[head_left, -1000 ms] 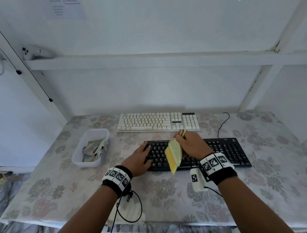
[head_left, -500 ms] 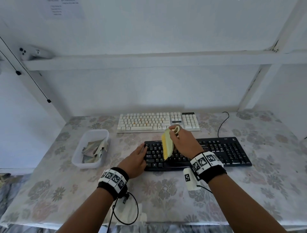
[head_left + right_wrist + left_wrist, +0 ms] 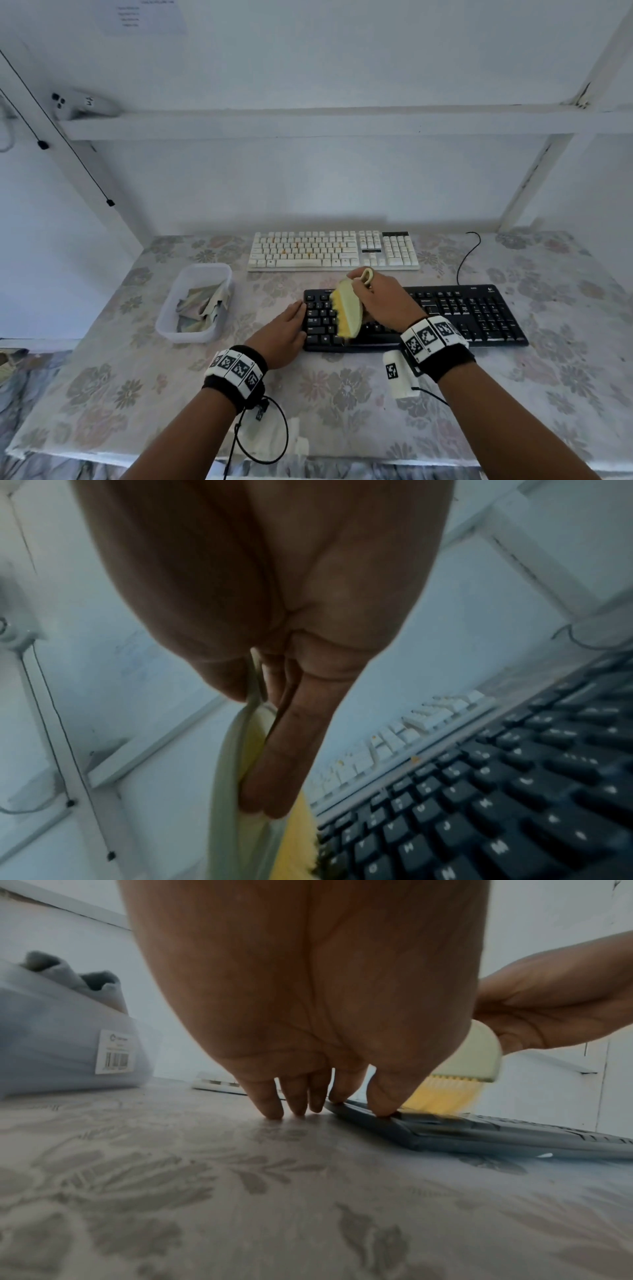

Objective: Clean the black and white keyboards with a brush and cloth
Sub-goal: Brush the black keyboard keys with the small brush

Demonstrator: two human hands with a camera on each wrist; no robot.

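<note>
Since a second ago, shifted leftward along the black keyboard point(image 3: 414, 317): right hand point(image 3: 383, 301) and brush point(image 3: 347, 313), now over the leftmost key columns instead of the middle. Clamped on the brush, thumb on one flat side and fingers along the other, yellow bristles pointing down and touching the keys beside the left end. Planted at the keyboard's left edge, left hand point(image 3: 282, 334), fingers straight and holding nothing, some fingertips on the floral tablecloth point(image 3: 342, 394), thumb and one finger pressing the keyboard's corner to steady it. Judged as early to midway: brushing of the black board under way, no wiping started. Cloth point(image 3: 198, 308) untouched, crumpled in the clear plastic tub point(image 3: 171, 329) well left of both hands. White keyboard point(image 3: 334, 250) just behind the black one, orange crumbs on several keys, not yet cleaned. Left to do, apparently: finishing this pass, brushing the white board, wiping both.
</note>
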